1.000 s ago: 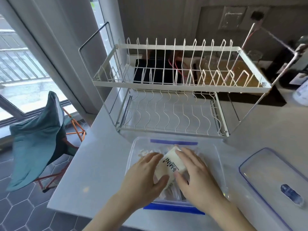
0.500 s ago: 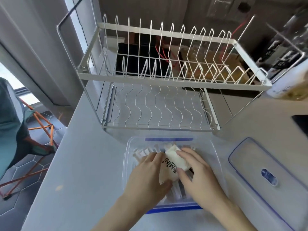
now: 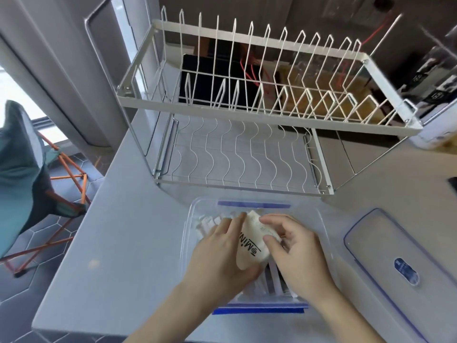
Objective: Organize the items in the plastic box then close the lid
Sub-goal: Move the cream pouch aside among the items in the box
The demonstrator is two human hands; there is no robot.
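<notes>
A clear plastic box (image 3: 324, 233) with blue clasps sits on the grey counter near its front edge. Inside lie several thin white packets (image 3: 210, 222), some standing along the left side. Both hands are inside the box. My left hand (image 3: 220, 253) and my right hand (image 3: 296, 251) hold a cream pouch (image 3: 251, 242) printed with black letters, the left gripping its lower end, the right pinching its upper right edge. The box's clear lid (image 3: 380, 246) with a blue rim and blue oval label lies flat on the counter to the right.
A white two-tier wire dish rack (image 3: 247, 105) stands just behind the box. A white container (image 3: 435, 134) sits at the right behind the rack. The counter's left edge drops to a tiled floor with a teal folding chair (image 3: 22, 174).
The pouch has turned more upright between my hands, and my right hand's fingers have shifted to pinch its upper edge. The camera has moved closer and tilted slightly.
</notes>
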